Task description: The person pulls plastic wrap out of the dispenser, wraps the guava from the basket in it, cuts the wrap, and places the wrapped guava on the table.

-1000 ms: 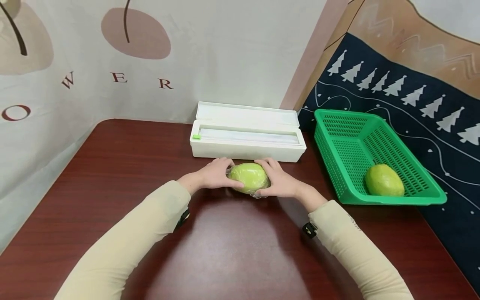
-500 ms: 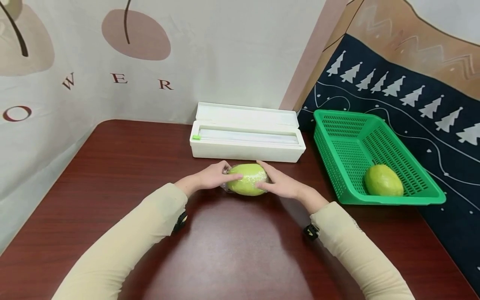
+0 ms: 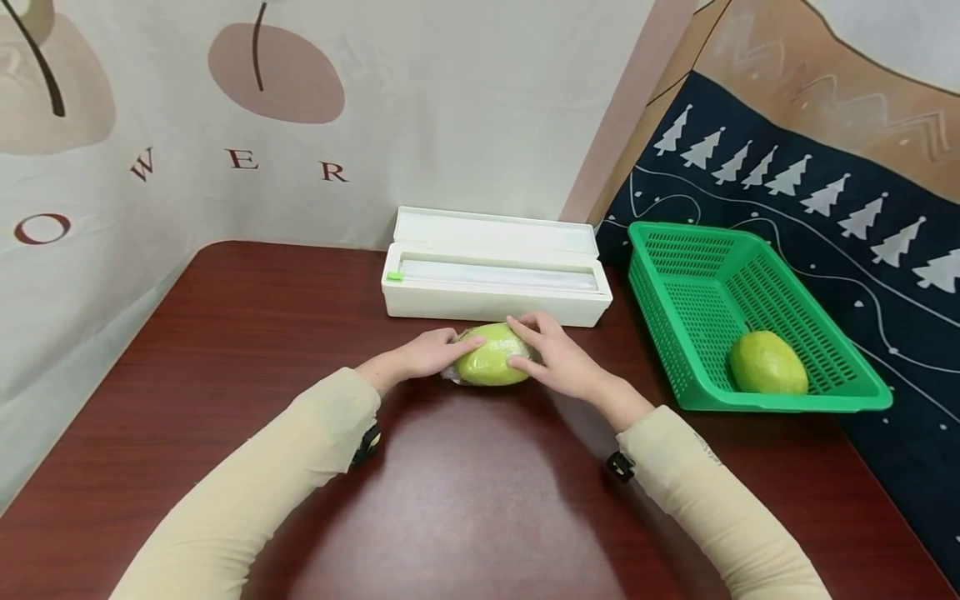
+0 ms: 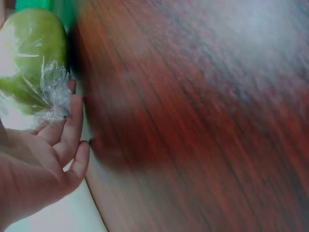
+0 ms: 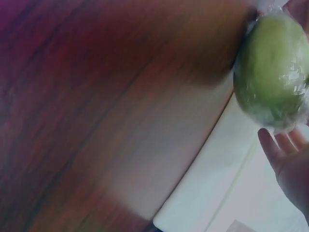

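A yellow-green, pear-like fruit (image 3: 491,354), wrapped in clear cling film, is between both hands in front of the white box. The left hand (image 3: 426,353) grips its left end, thumb laid over the top. In the left wrist view this hand's fingers (image 4: 73,123) lie against the bunched, crinkled film (image 4: 55,94). The right hand (image 3: 562,360) holds the right end, index finger on top and thumb on the near side. From the right wrist, its fingertips (image 5: 263,134) show right at the fruit's smooth end.
Behind the hands stands a white cling film dispenser (image 3: 495,302), lid raised, with a green slider (image 3: 394,276) at its left. To the right, a green plastic basket (image 3: 675,350) holds a second, similar fruit (image 3: 768,362). All stand on a dark red-brown table (image 3: 300,317).
The fruit has turned between the hands; the bunched film that showed at its lower right now shows at its left end. The right fingers have shifted over the fruit. Box and basket stay put.
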{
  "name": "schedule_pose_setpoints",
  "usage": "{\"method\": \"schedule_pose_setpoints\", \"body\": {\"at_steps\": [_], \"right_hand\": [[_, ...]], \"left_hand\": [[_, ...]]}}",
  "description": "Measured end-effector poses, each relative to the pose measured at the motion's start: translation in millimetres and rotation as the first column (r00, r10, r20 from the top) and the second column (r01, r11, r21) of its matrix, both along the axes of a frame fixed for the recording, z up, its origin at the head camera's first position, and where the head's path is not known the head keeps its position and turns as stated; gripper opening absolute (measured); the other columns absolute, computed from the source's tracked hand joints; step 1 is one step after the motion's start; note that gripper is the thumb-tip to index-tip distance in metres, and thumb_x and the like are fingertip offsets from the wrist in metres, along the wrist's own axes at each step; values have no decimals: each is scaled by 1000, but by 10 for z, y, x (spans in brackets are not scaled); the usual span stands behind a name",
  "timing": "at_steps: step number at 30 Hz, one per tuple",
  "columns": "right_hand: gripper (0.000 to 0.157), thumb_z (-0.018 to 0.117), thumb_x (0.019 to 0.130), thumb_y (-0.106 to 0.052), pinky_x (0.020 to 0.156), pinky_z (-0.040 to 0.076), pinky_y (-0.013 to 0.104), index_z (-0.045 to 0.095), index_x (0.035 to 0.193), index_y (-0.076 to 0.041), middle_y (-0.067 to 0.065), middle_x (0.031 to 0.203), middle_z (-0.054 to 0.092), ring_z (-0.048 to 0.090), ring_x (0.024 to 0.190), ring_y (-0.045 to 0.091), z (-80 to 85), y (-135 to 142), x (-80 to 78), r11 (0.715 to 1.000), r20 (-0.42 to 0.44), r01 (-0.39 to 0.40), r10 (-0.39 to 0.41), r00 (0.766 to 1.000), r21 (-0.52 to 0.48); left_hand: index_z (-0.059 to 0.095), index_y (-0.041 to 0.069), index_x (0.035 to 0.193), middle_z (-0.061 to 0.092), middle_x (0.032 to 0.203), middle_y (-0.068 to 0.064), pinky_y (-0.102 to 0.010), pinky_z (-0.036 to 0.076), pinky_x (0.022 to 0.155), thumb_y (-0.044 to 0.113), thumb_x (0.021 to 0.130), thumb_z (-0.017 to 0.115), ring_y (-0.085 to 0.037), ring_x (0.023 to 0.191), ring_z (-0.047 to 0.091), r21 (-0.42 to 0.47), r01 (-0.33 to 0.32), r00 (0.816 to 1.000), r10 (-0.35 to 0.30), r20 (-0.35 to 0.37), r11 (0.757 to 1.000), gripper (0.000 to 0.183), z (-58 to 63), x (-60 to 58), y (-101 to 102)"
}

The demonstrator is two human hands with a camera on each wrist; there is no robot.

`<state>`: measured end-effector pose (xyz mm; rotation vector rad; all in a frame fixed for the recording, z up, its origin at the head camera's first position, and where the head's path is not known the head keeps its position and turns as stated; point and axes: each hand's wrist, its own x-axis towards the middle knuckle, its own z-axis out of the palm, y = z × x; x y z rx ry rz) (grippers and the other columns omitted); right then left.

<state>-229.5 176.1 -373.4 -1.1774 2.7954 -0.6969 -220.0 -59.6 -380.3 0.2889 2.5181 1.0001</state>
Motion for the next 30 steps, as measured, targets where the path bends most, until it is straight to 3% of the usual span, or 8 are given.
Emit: {"method": "schedule_pose_setpoints", "body": {"at_steps": [6,11,14,16,20,22,25,30], "right_hand": [[81,75,77,-37,103,40,42,39,141,-3,14,135,46,46,124,27,11,-23,27,997,-57,8,-4,998,73],[83,80,70,-37,99,43,42,42,138,-5,12,133,50,51,120,28,19,-61,17,989,-78,64,-54,996,132],[77,79,71,-37,98,44,42,47,135,-7,11,128,55,54,116,26,-1,-41,-14,989,-9,127,-127,992,79],[75,77,73,-39,96,45,41,48,134,-7,11,125,58,56,113,25,-18,-8,-30,983,97,181,-183,978,26],[63,69,82,-39,93,47,39,47,129,-4,16,123,61,57,113,25,-53,38,-30,953,368,296,-254,894,-62],[57,65,85,-39,90,47,36,48,124,-2,18,120,62,58,112,25,-59,36,-10,931,457,359,-293,840,-63],[50,61,87,-39,82,48,30,52,117,0,18,113,65,61,100,21,-62,13,16,904,534,424,-332,778,-55],[51,57,90,-38,72,50,27,55,118,4,19,109,64,61,79,17,-63,-14,46,880,581,470,-351,734,-63]], "left_hand": [[59,3,102,61,81,-6,-27,43,76,54,97,28,-17,79,57,18,-19,999,18,38,1000,60,-1,-5,18],[60,8,88,60,68,-1,-25,44,73,52,97,26,-12,69,57,122,-77,993,65,94,990,56,-16,-9,1],[59,8,87,62,68,2,-24,44,69,47,97,27,-10,68,58,256,-159,980,121,159,953,51,-58,-29,-28],[58,6,90,62,72,4,-24,45,69,41,95,27,-9,71,59,366,-209,968,138,212,907,47,-86,-43,-48],[51,-4,114,61,91,0,-26,45,81,19,91,34,-8,83,56,533,-232,958,97,268,813,37,-100,-34,-66],[41,-6,129,57,110,-9,-30,46,89,9,90,40,-11,93,55,567,-218,959,67,275,795,42,-116,-18,-53],[19,0,146,38,136,-23,-38,45,99,4,91,49,-20,109,52,577,-194,958,28,284,793,63,-151,23,-4],[3,13,151,30,141,-31,-48,40,103,6,96,47,-40,125,44,625,-216,949,11,314,750,71,-196,107,109]]}}
